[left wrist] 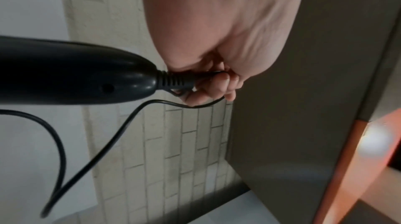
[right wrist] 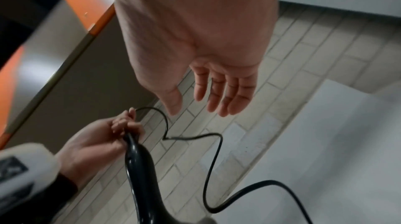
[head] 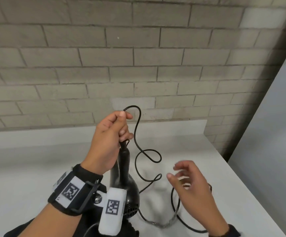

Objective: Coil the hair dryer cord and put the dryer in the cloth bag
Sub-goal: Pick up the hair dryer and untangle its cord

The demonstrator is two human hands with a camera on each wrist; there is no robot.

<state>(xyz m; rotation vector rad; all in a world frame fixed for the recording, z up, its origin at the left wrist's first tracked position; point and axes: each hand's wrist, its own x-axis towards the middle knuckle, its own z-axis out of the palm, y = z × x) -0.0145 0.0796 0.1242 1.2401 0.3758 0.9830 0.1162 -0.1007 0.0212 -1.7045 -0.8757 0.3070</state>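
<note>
My left hand (head: 121, 127) is raised over the table and grips the black cord (head: 137, 134) right where it leaves the handle of the black hair dryer (head: 126, 182). The dryer hangs handle-up below that hand, its body near the table. In the left wrist view the fingers (left wrist: 212, 88) curl round the cord (left wrist: 104, 145) at the strain relief of the dryer (left wrist: 76, 73). The loose cord falls in loops to the right. My right hand (head: 186, 178) hovers open beside the loops, holding nothing. Its fingers (right wrist: 225, 97) are spread. A wrinkled white cloth (head: 154, 187), seemingly the bag, lies under the cord.
A white table (head: 36, 168) stands against a grey brick wall (head: 138, 57). The table's right edge (head: 245, 182) runs diagonally close to my right hand. A greyish strap (head: 164, 224) lies on the table near the front, crossed by the cord.
</note>
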